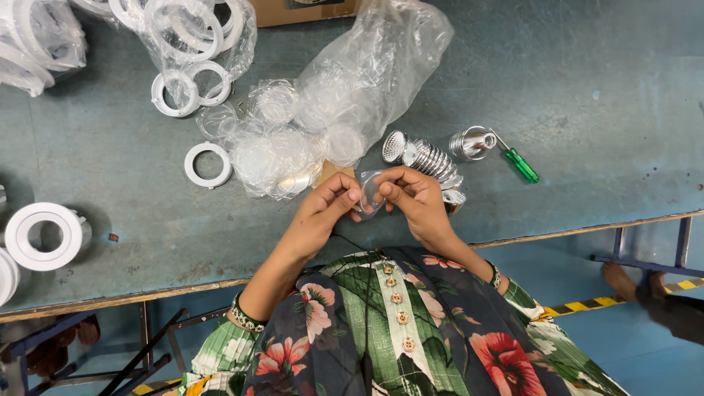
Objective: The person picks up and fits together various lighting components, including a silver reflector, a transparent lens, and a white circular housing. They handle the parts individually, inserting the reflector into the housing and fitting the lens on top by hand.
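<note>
My left hand and my right hand meet over the near edge of the blue-green worktable. Between their fingertips they pinch a small clear round lens in a thin plastic wrap. Just beyond my right hand lies a row of nested shiny silver reflector cups on its side. Behind my left hand sits a heap of clear round lenses in small plastic bags.
A large crumpled clear bag lies behind the lenses. A single silver cup and a green-handled screwdriver rest to the right. White plastic rings and bagged rings fill the left; a white round housing stands at far left.
</note>
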